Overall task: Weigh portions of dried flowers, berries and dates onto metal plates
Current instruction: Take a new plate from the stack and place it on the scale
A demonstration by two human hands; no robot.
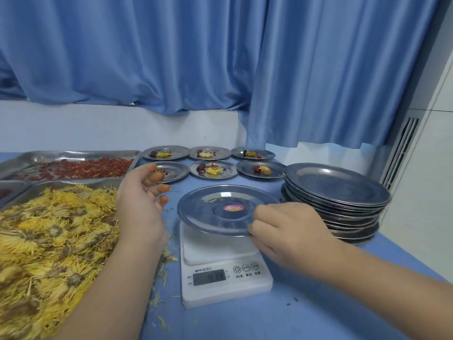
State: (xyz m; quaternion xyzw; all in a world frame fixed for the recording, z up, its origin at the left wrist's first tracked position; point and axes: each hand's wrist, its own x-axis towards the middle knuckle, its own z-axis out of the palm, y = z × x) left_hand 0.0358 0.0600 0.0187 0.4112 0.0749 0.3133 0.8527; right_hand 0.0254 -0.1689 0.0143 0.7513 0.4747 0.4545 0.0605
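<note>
Empty plate [201,212] sits on the scale [225,273], mid-table on the blue cloth [318,303]. Its near-right rim is pinched by the right hand [289,231], thumb above and curled fingers at the edge. Whether the plate is fully let down on the platform cannot be told. A sticker is seen at the plate's centre and a stray petal on its far-left part. Display digits are lit but too blurred to be read.

Left hand [139,202] is held up just left of the plate, between it and the dried flowers [49,241] heaped in the near-left tray. Its fingers are loosely curled, tips stained orange. A flower scrap is seen at thumb and forefinger, but one of the filled plates [228,171] lies right behind them — held or not, it cannot be told.

Relation that matters: the flowers lie left of the plate and the berries [93,168] far-left, with the left hand nearer to both. The plate is round, so no axis needs minding. The drop point is just right of the left fingertips.

Judged: the rim should be released before anything is added — otherwise the reading is loaded by the right hand.

Six filled plates are laid in two rows at the far side. The stack of empty plates [335,190] is placed right of the scale, close by.
</note>
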